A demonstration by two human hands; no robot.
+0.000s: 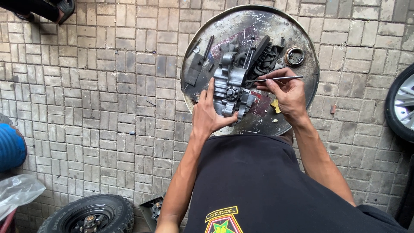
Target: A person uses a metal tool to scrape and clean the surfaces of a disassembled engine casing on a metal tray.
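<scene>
Head view: a person looks down over a black shirt at a round, worn metal tray point(302, 41) lying on a grey brick-paved floor point(95, 95).
Tray contents: a grey cast-metal engine casing point(229, 86) sits near the middle; a dark ribbed part point(264, 58) lies behind it, a small metal ring point(295, 56) near the far right rim, and a flat dark strip point(195, 69) and a thin rod point(208, 46) to the left.
Left hand point(208, 114): fingers spread and open, palm pressed against the near left side of the casing, holding it in place.
Right hand point(286, 92): closed around a slim metal pick tool point(276, 79), whose tip points at the upper part of the casing.
Edges: the tray's near rim is hidden by the person's body; the casing stands well inside the rim.
Open room: bare paving stretches to the left of the tray; a small black tyred wheel point(92, 213) lies at the lower left, a larger wheel point(401, 101) at the right edge.
</scene>
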